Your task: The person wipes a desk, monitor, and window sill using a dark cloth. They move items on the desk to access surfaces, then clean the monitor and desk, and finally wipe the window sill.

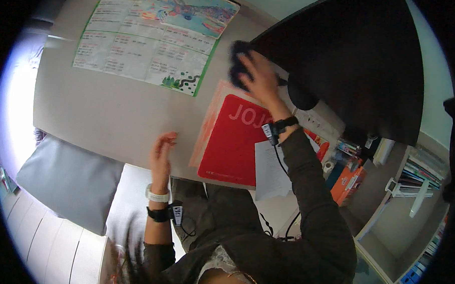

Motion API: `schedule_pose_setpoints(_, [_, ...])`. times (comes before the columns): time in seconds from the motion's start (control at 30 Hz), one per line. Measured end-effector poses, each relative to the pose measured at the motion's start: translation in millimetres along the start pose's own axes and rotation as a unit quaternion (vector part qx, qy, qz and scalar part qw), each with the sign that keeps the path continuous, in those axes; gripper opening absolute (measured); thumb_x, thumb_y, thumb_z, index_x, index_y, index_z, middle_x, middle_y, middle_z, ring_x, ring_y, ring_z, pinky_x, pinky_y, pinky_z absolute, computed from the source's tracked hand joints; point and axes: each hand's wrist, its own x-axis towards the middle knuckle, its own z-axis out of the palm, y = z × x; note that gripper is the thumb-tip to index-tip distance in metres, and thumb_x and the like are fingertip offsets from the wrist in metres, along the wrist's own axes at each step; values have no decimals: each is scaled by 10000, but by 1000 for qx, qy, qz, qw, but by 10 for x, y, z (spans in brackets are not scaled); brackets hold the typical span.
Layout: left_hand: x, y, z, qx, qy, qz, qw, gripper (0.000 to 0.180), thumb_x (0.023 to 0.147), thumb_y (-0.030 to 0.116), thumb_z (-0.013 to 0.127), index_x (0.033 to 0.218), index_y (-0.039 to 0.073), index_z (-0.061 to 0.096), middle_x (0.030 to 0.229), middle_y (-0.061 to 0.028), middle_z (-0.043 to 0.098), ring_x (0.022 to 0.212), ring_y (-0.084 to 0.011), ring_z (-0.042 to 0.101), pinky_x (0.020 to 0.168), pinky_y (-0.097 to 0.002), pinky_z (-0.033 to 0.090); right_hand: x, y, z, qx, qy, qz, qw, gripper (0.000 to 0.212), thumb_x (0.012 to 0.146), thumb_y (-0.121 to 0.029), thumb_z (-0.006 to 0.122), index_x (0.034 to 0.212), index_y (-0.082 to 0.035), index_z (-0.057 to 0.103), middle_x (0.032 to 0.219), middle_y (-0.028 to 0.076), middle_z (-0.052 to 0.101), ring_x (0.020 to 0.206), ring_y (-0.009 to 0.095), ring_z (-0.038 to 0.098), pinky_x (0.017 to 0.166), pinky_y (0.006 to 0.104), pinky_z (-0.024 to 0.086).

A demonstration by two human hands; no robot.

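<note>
My right hand point(261, 79) reaches to the far side of the desk, its fingers spread over a dark navy object point(239, 51) that looks soft and bunched. Motion smears that object, so its kind is unclear. Below this wrist lies a red notebook or folder point(235, 142) on top of a pale orange sheet point(205, 133). My left hand point(162, 154) hangs over the near edge of the desk, fingers loosely extended, with nothing in them. Both wrists carry black straps with small devices; the left also has a white watch band point(157, 193).
A large black monitor point(355, 61) stands at the far right. Printed sheets with green borders point(140, 51) and a colourful picture point(192, 10) lie at the back. White papers point(271, 168), an orange box point(347, 185) and shelves with books point(422, 174) are on the right. A grey cushion point(68, 179) lies left.
</note>
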Motion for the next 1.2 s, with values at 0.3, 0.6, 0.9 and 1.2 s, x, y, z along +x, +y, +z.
schedule_pose_setpoints(0.3, [-134, -70, 513, 53, -87, -42, 994, 313, 1011, 105, 518, 1302, 9, 578, 1252, -79, 625, 1142, -181, 575, 1022, -330, 439, 252, -379, 444, -176, 29, 172, 969, 595, 967, -441, 529, 1504, -228, 388, 1472, 198, 440, 1356, 402, 390, 1120, 554, 280])
schedule_pose_setpoints(0.6, [1174, 1128, -497, 93, -5, 120, 988, 325, 1001, 105, 557, 1306, -9, 550, 1285, -105, 607, 1202, -183, 557, 1036, -334, 438, -8, 76, 137, -175, 32, 212, 961, 617, 968, -497, 522, 1431, -92, 473, 1414, 199, 503, 1301, 402, 437, 1131, 519, 280])
schedule_pose_setpoints(0.9, [3215, 1860, -377, 231, -90, 265, 932, 622, 864, 171, 757, 1407, 49, 479, 1271, -103, 617, 1273, -219, 511, 1057, -366, 418, -13, 85, 224, -140, -55, 296, 943, 612, 957, -506, 534, 1368, -54, 516, 1361, 236, 532, 1244, 426, 482, 1075, 528, 341])
schedule_pose_setpoints(1.2, [4150, 2025, -373, 261, -452, 109, 846, 553, 823, 35, 763, 1340, 50, 567, 1220, -67, 663, 1084, -147, 600, 962, -324, 490, -11, 121, 137, -90, 19, 230, 969, 713, 911, -414, 642, 1529, -203, 354, 1554, 225, 310, 1401, 436, 322, 1147, 539, 244])
